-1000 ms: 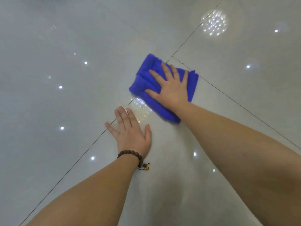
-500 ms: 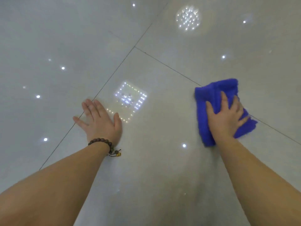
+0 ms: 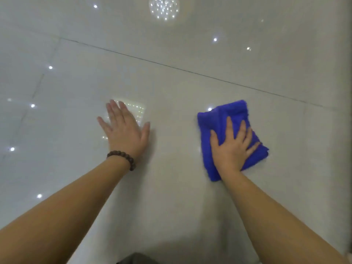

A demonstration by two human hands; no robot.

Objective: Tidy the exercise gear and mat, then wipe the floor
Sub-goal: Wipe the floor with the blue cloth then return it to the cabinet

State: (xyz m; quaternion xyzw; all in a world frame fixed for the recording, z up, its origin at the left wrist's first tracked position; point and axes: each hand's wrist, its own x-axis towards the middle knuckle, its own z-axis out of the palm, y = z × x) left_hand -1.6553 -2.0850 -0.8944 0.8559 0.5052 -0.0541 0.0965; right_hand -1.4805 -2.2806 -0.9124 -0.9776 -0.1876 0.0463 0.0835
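A folded blue cloth (image 3: 224,119) lies on the glossy pale tiled floor (image 3: 171,187), right of centre. My right hand (image 3: 233,147) presses flat on it with the fingers spread and straight, covering its near half. My left hand (image 3: 124,131) rests flat on the bare floor to the left, fingers straight, with a dark bead bracelet (image 3: 123,159) on the wrist. No exercise gear or mat shows in the head view.
A dark grout line (image 3: 190,72) crosses the floor beyond the hands, from upper left to right. Ceiling lights reflect as bright dots on the tiles, with a round cluster (image 3: 163,7) at the top. Something dark (image 3: 137,259) shows at the bottom edge.
My right hand has slid the blue cloth from beside the left hand out to the right across the floor. The left hand stays flat on the tile; the view has turned.
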